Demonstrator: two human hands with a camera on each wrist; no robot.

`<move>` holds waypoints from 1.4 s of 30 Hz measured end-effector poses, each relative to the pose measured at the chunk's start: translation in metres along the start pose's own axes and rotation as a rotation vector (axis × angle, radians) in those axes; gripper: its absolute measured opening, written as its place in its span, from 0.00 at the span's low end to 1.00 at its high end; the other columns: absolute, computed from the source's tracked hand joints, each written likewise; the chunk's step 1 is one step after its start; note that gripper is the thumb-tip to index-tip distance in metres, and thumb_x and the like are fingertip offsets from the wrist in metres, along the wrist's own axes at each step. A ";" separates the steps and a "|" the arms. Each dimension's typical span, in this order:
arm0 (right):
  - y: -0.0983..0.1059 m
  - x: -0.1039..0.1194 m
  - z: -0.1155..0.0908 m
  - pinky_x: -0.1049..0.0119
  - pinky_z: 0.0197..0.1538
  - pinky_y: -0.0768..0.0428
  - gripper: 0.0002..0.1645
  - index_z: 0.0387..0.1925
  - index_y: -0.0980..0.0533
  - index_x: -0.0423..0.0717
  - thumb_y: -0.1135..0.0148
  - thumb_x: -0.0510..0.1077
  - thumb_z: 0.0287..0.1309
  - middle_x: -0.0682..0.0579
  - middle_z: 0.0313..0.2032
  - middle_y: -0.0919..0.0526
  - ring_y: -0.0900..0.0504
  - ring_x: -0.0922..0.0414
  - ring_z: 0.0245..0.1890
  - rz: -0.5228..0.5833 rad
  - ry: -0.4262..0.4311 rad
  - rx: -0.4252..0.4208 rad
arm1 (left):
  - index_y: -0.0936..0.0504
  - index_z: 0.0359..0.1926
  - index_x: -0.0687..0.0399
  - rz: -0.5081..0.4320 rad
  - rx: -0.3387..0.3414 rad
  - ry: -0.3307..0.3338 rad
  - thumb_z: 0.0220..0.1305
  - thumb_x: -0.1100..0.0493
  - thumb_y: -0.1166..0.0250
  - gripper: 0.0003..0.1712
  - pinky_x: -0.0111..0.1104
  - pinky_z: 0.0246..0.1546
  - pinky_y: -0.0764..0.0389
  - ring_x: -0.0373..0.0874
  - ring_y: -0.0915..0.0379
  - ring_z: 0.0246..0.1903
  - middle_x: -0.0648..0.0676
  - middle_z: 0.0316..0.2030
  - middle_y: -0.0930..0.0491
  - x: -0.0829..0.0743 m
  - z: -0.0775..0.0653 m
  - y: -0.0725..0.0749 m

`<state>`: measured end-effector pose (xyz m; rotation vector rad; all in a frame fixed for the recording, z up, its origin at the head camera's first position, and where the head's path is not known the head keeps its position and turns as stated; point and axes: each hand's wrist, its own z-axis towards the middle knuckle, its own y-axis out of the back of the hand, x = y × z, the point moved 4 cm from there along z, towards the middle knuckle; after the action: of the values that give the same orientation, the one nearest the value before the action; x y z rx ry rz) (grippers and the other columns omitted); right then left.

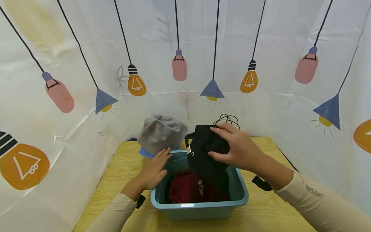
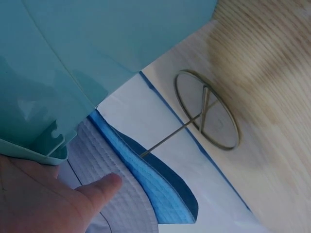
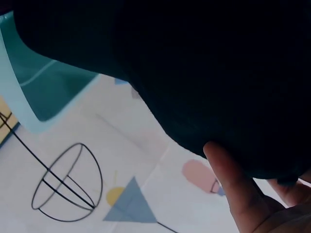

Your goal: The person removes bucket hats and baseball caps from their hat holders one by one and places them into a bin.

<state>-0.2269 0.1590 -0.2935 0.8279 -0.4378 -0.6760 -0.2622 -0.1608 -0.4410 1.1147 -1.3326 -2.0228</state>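
Note:
My right hand (image 1: 240, 148) grips a black cap (image 1: 203, 151) by its crown, thumb on one side and fingers on the other. The cap's brim hangs down inside a blue-green plastic bin (image 1: 200, 206). Below it in the bin lies a dark red cap (image 1: 184, 188) with light lettering, partly covered by the black one. At the bin's left rim, my left hand (image 1: 152, 172) lies with fingers extended. Its fingertips overlap a grey bucket hat (image 1: 162, 133) behind the bin. In the left wrist view, the thumb (image 2: 104, 189) is over the grey brim.
Under the grey hat shows a blue hat (image 2: 160, 191), on a metal wire stand (image 2: 170, 135). A black wire stand (image 3: 47, 170) rises behind the bin on the right. The wood-grain table (image 1: 116, 174) backs onto a white curtain (image 1: 162, 103) printed with lamps.

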 end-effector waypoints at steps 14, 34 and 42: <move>-0.032 0.008 -0.012 0.56 0.55 0.14 0.47 0.70 0.25 0.51 0.25 0.67 0.53 0.52 0.64 0.23 0.16 0.55 0.53 0.008 0.003 0.171 | 0.42 0.81 0.49 0.030 0.015 0.048 0.73 0.54 0.50 0.37 0.70 0.73 0.51 0.50 0.62 0.83 0.47 0.83 0.55 0.000 0.000 -0.002; -0.071 0.017 -0.028 0.55 0.54 0.15 0.47 0.74 0.29 0.52 0.29 0.68 0.58 0.50 0.68 0.26 0.15 0.55 0.54 0.004 0.058 0.350 | 0.44 0.82 0.47 0.014 0.044 0.059 0.74 0.53 0.51 0.37 0.69 0.74 0.52 0.50 0.65 0.83 0.46 0.84 0.57 0.001 -0.001 -0.002; -0.082 0.016 -0.029 0.53 0.60 0.18 0.47 0.76 0.33 0.61 0.31 0.70 0.60 0.53 0.71 0.29 0.20 0.55 0.61 0.002 0.045 0.533 | 0.45 0.82 0.46 0.010 0.052 0.074 0.75 0.53 0.52 0.37 0.68 0.75 0.53 0.48 0.66 0.83 0.45 0.84 0.58 0.003 -0.001 -0.003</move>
<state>-0.2291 0.1227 -0.3742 1.3419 -0.5891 -0.5424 -0.2629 -0.1620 -0.4450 1.1919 -1.3579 -1.9312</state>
